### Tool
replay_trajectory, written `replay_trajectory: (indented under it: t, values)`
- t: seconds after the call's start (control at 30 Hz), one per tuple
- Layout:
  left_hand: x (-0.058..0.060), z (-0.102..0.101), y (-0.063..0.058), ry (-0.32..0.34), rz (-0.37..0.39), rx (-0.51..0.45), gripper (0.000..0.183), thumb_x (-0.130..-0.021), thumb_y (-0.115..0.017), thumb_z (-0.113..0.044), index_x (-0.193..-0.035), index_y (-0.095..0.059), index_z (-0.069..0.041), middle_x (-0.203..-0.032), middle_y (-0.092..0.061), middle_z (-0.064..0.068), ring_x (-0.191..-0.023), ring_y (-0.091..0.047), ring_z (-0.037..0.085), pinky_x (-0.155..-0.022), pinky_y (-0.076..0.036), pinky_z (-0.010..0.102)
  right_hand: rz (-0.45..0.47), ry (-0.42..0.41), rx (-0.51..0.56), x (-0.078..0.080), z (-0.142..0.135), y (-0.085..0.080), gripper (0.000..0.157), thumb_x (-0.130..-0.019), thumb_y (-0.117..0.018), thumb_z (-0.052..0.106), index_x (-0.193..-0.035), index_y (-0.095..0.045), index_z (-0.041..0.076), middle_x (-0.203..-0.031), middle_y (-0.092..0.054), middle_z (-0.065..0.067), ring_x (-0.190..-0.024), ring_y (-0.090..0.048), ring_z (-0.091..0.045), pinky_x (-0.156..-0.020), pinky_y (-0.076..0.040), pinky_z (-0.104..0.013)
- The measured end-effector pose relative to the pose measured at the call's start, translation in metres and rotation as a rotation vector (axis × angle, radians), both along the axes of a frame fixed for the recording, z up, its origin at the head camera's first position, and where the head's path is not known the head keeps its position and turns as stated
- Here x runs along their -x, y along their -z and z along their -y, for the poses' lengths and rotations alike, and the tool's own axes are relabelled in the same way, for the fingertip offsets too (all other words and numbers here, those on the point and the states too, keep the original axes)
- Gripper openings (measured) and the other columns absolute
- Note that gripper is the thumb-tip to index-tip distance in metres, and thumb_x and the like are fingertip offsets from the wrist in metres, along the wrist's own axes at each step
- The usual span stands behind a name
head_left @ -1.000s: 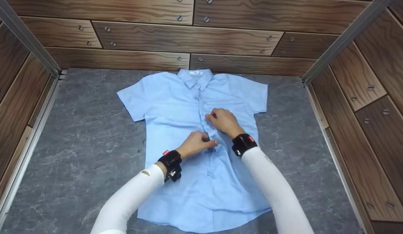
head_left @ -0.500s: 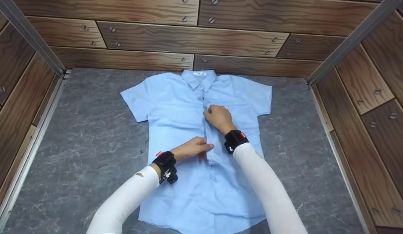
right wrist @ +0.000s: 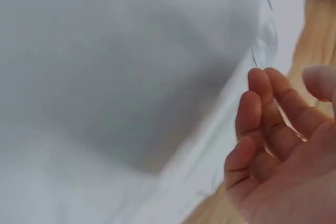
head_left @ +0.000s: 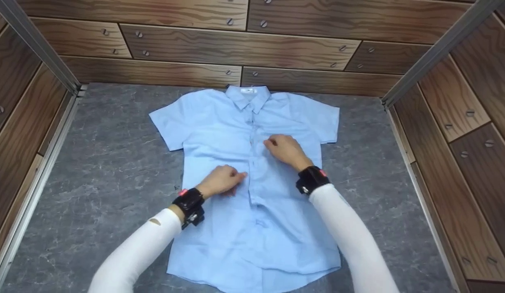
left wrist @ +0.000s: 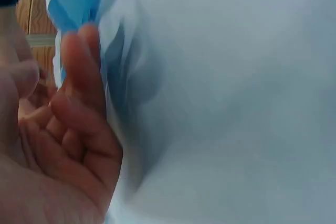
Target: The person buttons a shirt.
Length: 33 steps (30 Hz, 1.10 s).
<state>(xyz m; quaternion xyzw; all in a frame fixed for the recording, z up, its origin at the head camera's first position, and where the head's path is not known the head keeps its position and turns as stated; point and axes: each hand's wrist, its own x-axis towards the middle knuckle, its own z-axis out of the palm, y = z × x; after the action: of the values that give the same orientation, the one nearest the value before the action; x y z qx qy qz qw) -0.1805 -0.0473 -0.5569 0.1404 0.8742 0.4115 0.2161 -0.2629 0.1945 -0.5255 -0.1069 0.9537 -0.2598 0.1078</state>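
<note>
A light blue short-sleeved button shirt (head_left: 220,244) lies front up, its collar (head_left: 258,99) at the far end and its sleeves spread to the sides. Down its middle runs the button placket (head_left: 255,175), slightly wavy, with small creases beside it. Just left of the placket, over the lower chest, is my left hand (head_left: 220,180); its fingers are loosely bent and hold nothing. My right hand (head_left: 287,149) is higher up, right of the placket. In the right wrist view its fingers (right wrist: 249,111) curl loosely, with the thumb apart and no cloth between them.
The shirt lies on a grey marbled surface (head_left: 114,171). Wood-patterned panels (head_left: 187,44) stand at the back and both sides, with metal rails (head_left: 36,179) along the edges. Each wrist wears a black camera band (head_left: 189,203).
Both hands were at the placket half a second ago. Since then the left hand has drawn away leftward and the right hand rightward, releasing the placket, which now lies flatter.
</note>
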Motion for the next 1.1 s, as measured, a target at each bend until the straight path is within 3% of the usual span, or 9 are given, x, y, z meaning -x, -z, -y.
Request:
replay_trajectory:
  t: [0.1, 0.23, 0.37, 0.47, 0.53, 0.7, 0.87, 0.97, 1.1]
  values:
    - [0.0, 0.03, 0.0, -0.13, -0.155, 0.101, 0.038, -0.096, -0.055, -0.04, -0.07, -0.062, -0.014, -0.061, -0.06, 0.002, -0.051, -0.052, 0.016, -0.049, -0.042, 0.03, -0.035, 0.032, 0.009, -0.009, -0.029, -0.006, 0.033, -0.099, -0.049, 0.035, -0.077, -0.061, 0.013, -0.067, -0.053, -0.001, -0.059, -0.049, -0.019, -0.057, -0.04, -0.033]
    - [-0.005, 0.07, 0.008, -0.255, -0.347, 0.209, 0.022, -0.092, -0.06, -0.029, -0.08, -0.062, -0.012, -0.078, -0.059, 0.005, -0.071, -0.055, 0.023, -0.065, -0.045, 0.037, -0.086, 0.108, -0.024, -0.025, -0.074, -0.006, 0.029, -0.097, -0.052, 0.032, -0.082, -0.064, 0.01, -0.07, -0.057, -0.005, -0.062, -0.052, -0.021, -0.058, -0.041, -0.035]
    - [-0.014, 0.101, 0.017, -0.35, -0.452, 0.304, 0.026, -0.09, -0.064, -0.031, -0.092, -0.061, -0.005, -0.095, -0.055, 0.013, -0.089, -0.053, 0.032, -0.078, -0.043, 0.046, -0.114, 0.205, -0.162, -0.044, -0.117, 0.003, 0.036, -0.097, -0.052, 0.038, -0.094, -0.065, 0.005, -0.081, -0.064, -0.012, -0.071, -0.059, -0.029, -0.065, -0.046, -0.042]
    - [-0.021, 0.113, 0.02, -0.381, -0.429, 0.331, 0.038, -0.09, -0.064, -0.037, -0.096, -0.06, 0.0, -0.098, -0.052, 0.016, -0.091, -0.051, 0.034, -0.079, -0.042, 0.048, -0.064, 0.261, -0.243, -0.058, -0.139, 0.012, 0.049, -0.097, -0.049, 0.047, -0.102, -0.062, 0.0, -0.09, -0.065, -0.019, -0.079, -0.062, -0.036, -0.068, -0.047, -0.047]
    - [-0.024, 0.117, 0.021, -0.381, -0.385, 0.332, 0.043, -0.089, -0.065, -0.041, -0.098, -0.06, 0.0, -0.097, -0.05, 0.016, -0.09, -0.05, 0.033, -0.078, -0.041, 0.047, -0.011, 0.281, -0.242, -0.067, -0.148, 0.017, 0.056, -0.096, -0.047, 0.053, -0.104, -0.062, 0.0, -0.092, -0.065, -0.019, -0.081, -0.062, -0.036, -0.066, -0.047, -0.045]
    - [-0.027, 0.115, 0.019, -0.363, -0.306, 0.302, 0.042, -0.085, -0.07, -0.041, -0.094, -0.062, -0.001, -0.095, -0.049, 0.015, -0.089, -0.048, 0.032, -0.077, -0.04, 0.045, 0.04, 0.264, -0.135, -0.083, -0.153, 0.026, 0.054, -0.09, -0.054, 0.061, -0.082, -0.06, 0.008, -0.072, -0.057, -0.007, -0.062, -0.052, -0.022, -0.053, -0.039, -0.033]
    - [-0.029, 0.11, 0.021, -0.372, -0.281, 0.257, 0.027, -0.081, -0.075, -0.027, -0.088, -0.066, -0.003, -0.093, -0.054, 0.014, -0.088, -0.053, 0.034, -0.079, -0.041, 0.046, 0.061, 0.232, -0.004, -0.09, -0.151, 0.029, 0.038, -0.089, -0.065, 0.044, -0.071, -0.055, 0.012, -0.061, -0.046, 0.002, -0.055, -0.042, -0.016, -0.05, -0.034, -0.03]
    - [-0.029, 0.109, 0.019, -0.404, -0.24, 0.195, 0.02, -0.081, -0.074, -0.023, -0.086, -0.065, -0.005, -0.087, -0.059, 0.012, -0.081, -0.055, 0.03, -0.074, -0.042, 0.041, 0.073, 0.222, 0.072, -0.092, -0.15, 0.03, 0.025, -0.089, -0.066, 0.029, -0.075, -0.06, 0.009, -0.064, -0.048, 0.002, -0.057, -0.044, -0.015, -0.053, -0.037, -0.029]
    - [-0.029, 0.11, 0.014, -0.446, -0.154, 0.055, 0.017, -0.085, -0.07, -0.02, -0.087, -0.061, -0.006, -0.078, -0.058, 0.005, -0.07, -0.052, 0.019, -0.063, -0.041, 0.03, 0.105, 0.246, 0.166, -0.093, -0.154, 0.031, 0.022, -0.092, -0.064, 0.025, -0.087, -0.063, 0.004, -0.073, -0.054, 0.0, -0.065, -0.048, -0.014, -0.06, -0.04, -0.028]
